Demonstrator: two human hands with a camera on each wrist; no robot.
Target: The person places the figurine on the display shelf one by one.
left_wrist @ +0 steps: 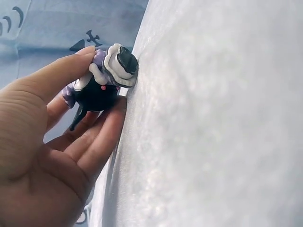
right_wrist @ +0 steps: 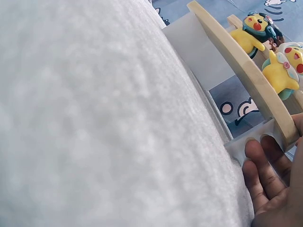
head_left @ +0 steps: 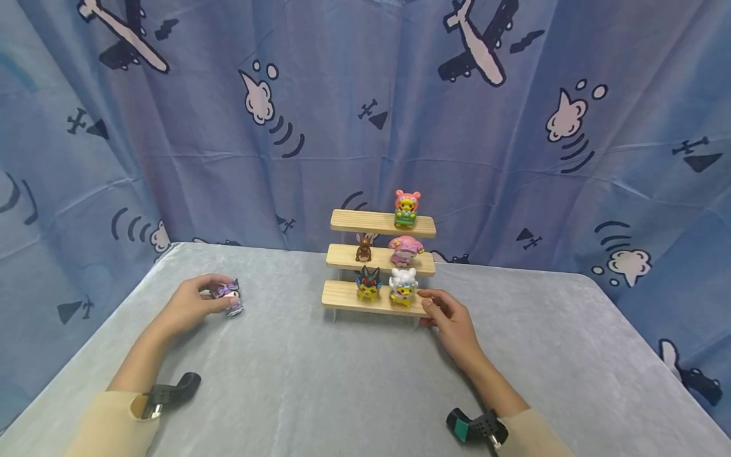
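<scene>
At the left of the table my left hand point(head_left: 197, 301) holds a small purple, white and black figurine point(head_left: 230, 297) between thumb and fingers. The left wrist view shows its black head and frilled white base, the figurine point(left_wrist: 102, 78) tilted close to the cloth. My right hand point(head_left: 454, 324) grips the right end of the lowest step of a three-tier wooden display stand point(head_left: 348, 296). In the right wrist view, fingers point(right_wrist: 260, 165) touch the stand's clear side panel point(right_wrist: 251, 139), while the thumb is mostly cut off by the frame edge.
Figurines stand on the steps: a pink-hooded one point(head_left: 406, 208) on top, a brown one point(head_left: 363, 247) and a pink one point(head_left: 405, 249) in the middle, a black-hooded one point(head_left: 368, 284) and a white-hooded one point(head_left: 403, 287) below. A blue patterned curtain point(head_left: 342, 95) hangs behind the table point(head_left: 274, 381).
</scene>
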